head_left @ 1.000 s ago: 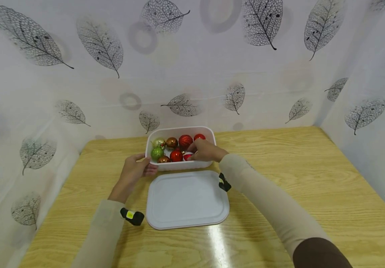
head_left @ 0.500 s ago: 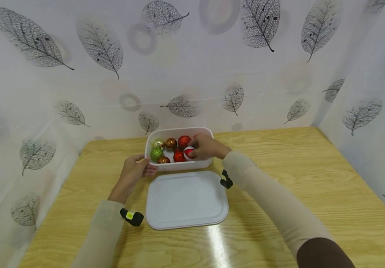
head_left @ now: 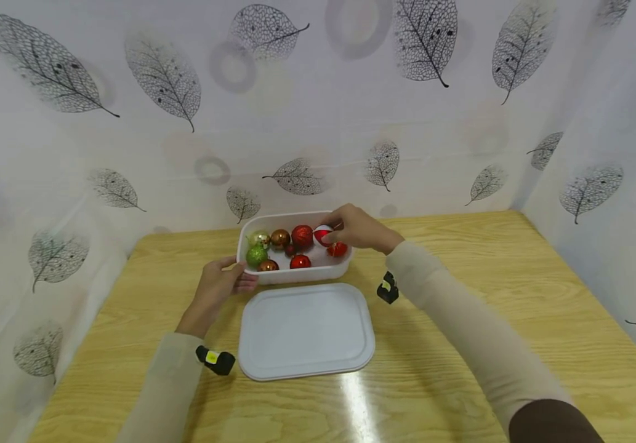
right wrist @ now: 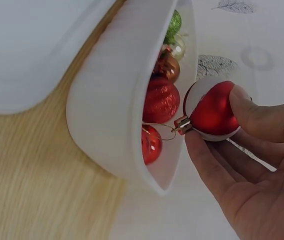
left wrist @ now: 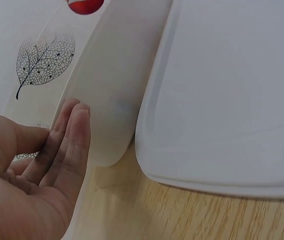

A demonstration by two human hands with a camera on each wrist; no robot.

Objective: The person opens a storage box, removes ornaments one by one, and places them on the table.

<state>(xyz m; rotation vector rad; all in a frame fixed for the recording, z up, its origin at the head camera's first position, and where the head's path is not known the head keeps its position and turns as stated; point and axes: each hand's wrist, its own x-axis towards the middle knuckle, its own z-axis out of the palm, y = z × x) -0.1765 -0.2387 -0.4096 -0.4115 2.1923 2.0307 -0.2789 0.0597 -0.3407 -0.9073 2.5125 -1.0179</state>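
My right hand [head_left: 363, 229] pinches a red and white Christmas bauble [right wrist: 213, 107] between thumb and fingers, above the right end of a white plastic box [head_left: 323, 275]. The bauble's gold cap and thread loop show in the right wrist view. At the box's left front corner my left hand [head_left: 219, 284] grips the wall, thumb at the rim and fingers [left wrist: 74, 145] outside. Inside lie several other baubles: a glittery green bauble [head_left: 257, 256], a textured red bauble [head_left: 302, 237], a shiny red bauble [head_left: 300, 262] and copper-brown ones.
A white lid [head_left: 306, 332] lies flat on the wooden table [head_left: 489, 289], just in front of the box. Behind the box hangs a pale sheet [head_left: 323, 135] printed with dark leaves, which also closes off both sides.
My right hand has lifted the red and white bauble up and to the right, from among the others to the box's rim. The left hand stays at the box corner.
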